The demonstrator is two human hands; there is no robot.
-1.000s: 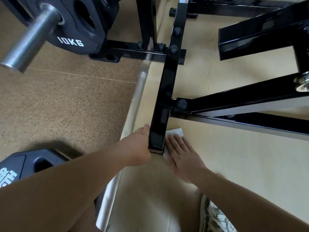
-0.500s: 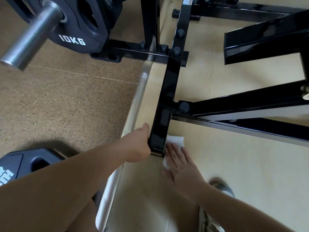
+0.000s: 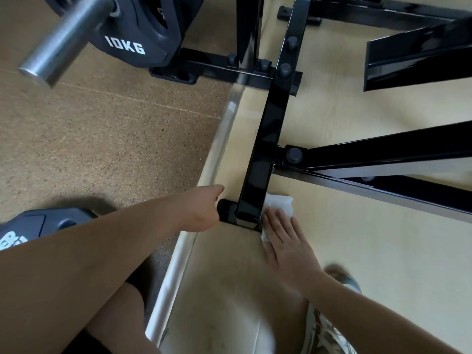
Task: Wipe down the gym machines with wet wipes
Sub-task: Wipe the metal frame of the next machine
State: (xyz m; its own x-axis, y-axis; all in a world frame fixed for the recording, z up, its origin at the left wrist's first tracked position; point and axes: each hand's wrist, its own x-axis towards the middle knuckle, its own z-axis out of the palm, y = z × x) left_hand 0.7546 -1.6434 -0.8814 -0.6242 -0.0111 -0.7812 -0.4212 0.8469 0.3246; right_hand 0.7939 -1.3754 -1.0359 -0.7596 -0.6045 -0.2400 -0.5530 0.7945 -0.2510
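Note:
A glossy black frame bar (image 3: 265,149) of the gym machine runs toward me and ends in a low black foot (image 3: 226,209) on the light floor. My left hand (image 3: 201,210) grips the foot from its left side, thumb pointing forward; its fingers are hidden behind the hand. A crumpled white wet wipe (image 3: 279,204) lies against the bar's right side at its near end. My right hand (image 3: 286,244) lies flat on the wipe with straight fingers, pressing it down beside the bar.
A 10KG plate (image 3: 143,34) on a steel sleeve (image 3: 63,39) hangs at the upper left, and another plate (image 3: 43,223) lies at the lower left. A metal strip (image 3: 217,154) divides cork floor from light floor. Slanted frame bars (image 3: 383,154) cross the right. My shoe (image 3: 329,328) is below.
My left hand has drawn slightly left off the bar's side, uncovering the black foot. My right hand and the wipe have stayed beside the bar's end with only small shifts.

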